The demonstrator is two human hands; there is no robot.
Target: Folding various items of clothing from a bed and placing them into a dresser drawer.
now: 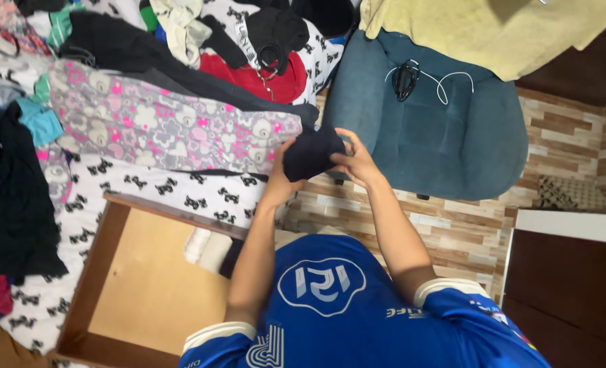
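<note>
Both hands meet at the centre of the frame around a small dark navy garment, bunched into a compact bundle. The left hand is clamped on the bundle's left and lower side, and the right hand grips its right edge with curled fingers. The bundle is held in the air, over the edge of a bed covered by a white sheet with black bow prints. A pile of clothes fills the upper left of the frame, with a grey and pink patterned garment just left of the hands. A blue cushioned chair stands at upper right, a black cable with a white cord lying on its seat. An open wooden drawer sits at lower left.
</note>
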